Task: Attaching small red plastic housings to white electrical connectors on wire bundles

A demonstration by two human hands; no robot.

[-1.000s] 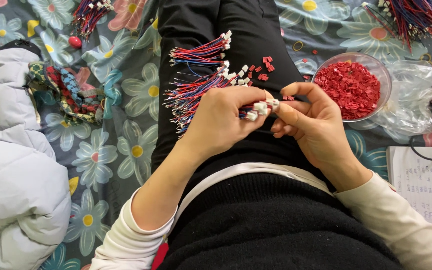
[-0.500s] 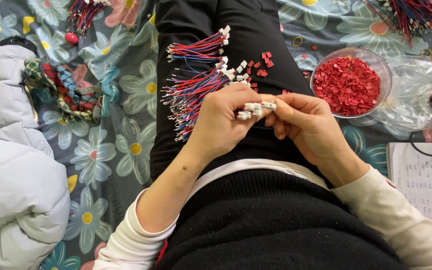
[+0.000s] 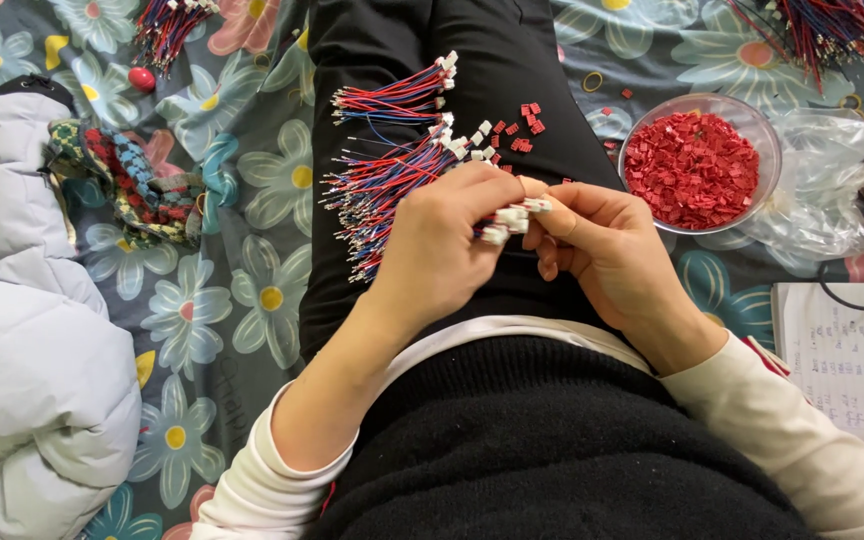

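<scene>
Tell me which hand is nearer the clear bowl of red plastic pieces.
Right. The right hand sits just left of the bowl, over the lap, apart from it. The left hand is farther left, its fingers pinching white connectors.

Flowered grey-blue bedcover (image 3: 252, 300) underneath

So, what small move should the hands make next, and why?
Probably push the piece pinched in the right hand onto a white connector that the left hand holds out: the fingers meet right at those connector ends, and the wire bundle stays gripped.
</scene>
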